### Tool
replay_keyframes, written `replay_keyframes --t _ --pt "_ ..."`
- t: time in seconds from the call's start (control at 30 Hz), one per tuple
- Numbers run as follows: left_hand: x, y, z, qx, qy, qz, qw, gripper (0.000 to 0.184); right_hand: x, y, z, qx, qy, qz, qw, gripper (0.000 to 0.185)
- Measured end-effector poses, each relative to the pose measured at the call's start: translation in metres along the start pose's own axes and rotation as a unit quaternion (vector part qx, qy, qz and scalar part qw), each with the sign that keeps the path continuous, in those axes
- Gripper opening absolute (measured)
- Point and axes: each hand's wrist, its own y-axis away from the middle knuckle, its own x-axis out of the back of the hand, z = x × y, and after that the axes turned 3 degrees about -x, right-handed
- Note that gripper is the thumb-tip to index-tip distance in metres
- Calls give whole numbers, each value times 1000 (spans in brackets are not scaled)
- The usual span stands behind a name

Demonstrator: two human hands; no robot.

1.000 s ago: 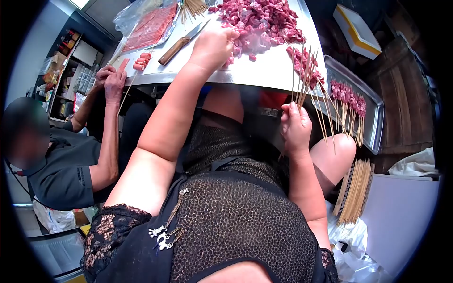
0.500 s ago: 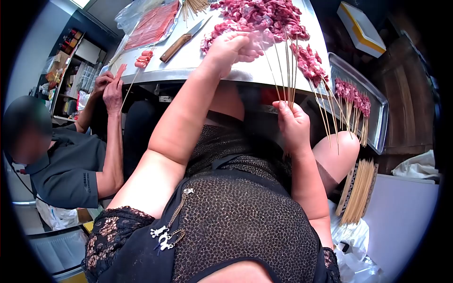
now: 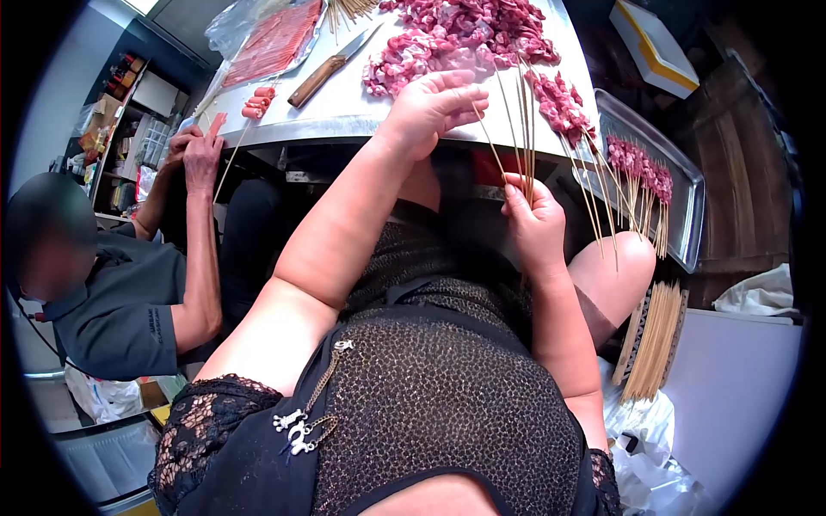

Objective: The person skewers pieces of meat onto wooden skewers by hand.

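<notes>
My right hand (image 3: 535,215) is closed around several thin bamboo skewers (image 3: 527,142) that point up toward the table edge. One of them leans left, away from the others. My left hand (image 3: 430,112) is at the table's front edge, its fingers stretched and apart, close to the leaning skewer's tip. No meat shows in it, though its palm side is partly hidden. Beyond it lies a large pile of raw meat pieces (image 3: 482,34). Right of that pile, meat-loaded skewers (image 3: 564,107) rest on the table corner, bare ends hanging over the edge.
A metal tray (image 3: 688,215) with meat skewers (image 3: 638,168) stands at right, above a box of bare skewers (image 3: 654,344). A knife (image 3: 331,73) and pink meat strips (image 3: 275,47) lie on the table (image 3: 344,120). At left, a person (image 3: 129,292) handles pink pieces.
My left hand has come down slightly from the meat pile's edge toward the skewer tip and is less blurred. One skewer in my right hand now leans further left.
</notes>
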Motion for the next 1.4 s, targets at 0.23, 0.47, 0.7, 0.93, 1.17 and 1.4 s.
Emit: replay_keyframes --t 0.23,0.47,0.7,0.93,1.17,1.4 --pt "1 4 1 -6 34 14 999 33 0 3 0 26 42 17 999 17" --pt "4 2 2 -11 39 22 999 33 1 5 -2 32 48 21 998 17" --pt "4 6 2 5 7 2 1000 32 2 5 -3 29 39 21 999 16" --pt "3 10 2 25 36 -17 999 29 2 3 -1 89 71 22 993 16" --pt "-2 16 1 24 6 -44 999 30 0 6 -4 110 67 18 991 16" --pt "-6 19 -6 52 12 -88 995 32 -2 7 -12 55 28 9 998 16"
